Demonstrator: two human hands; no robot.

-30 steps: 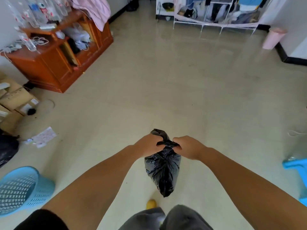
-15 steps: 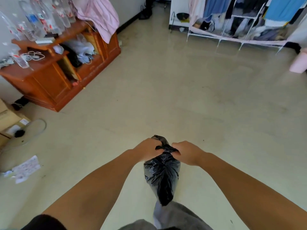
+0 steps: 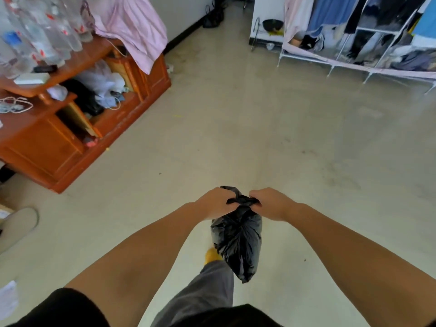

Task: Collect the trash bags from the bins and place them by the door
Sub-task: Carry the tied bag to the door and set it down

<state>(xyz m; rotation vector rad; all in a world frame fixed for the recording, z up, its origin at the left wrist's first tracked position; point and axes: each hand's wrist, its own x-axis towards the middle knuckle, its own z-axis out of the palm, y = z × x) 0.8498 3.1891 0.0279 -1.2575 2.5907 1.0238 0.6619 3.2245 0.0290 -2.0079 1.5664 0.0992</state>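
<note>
A small black trash bag [image 3: 237, 241] hangs in front of me above the floor, its neck bunched at the top. My left hand [image 3: 215, 204] grips the left side of the neck and my right hand [image 3: 271, 202] grips the right side, knuckles up, both pulling the twisted plastic between them. The bag's lower end hangs over my leg in grey trousers [image 3: 205, 291], with a yellow shoe [image 3: 211, 254] showing beside it. No bin and no door is in view.
A wooden cabinet [image 3: 59, 142] with plastic bottles [image 3: 40, 31] and a pink cloth [image 3: 134, 27] stands at the left. A clothes rack [image 3: 368, 34] fills the far right. A grey slipper [image 3: 16, 226] and paper [image 3: 8, 298] lie at the left edge. Pale floor [image 3: 259, 128] stretches ahead.
I have walked forward: the cabinet and clothes rack are nearer, and the blue basket, boxes and pink bin have left the view. Both hands keep their hold on the bag's neck.
</note>
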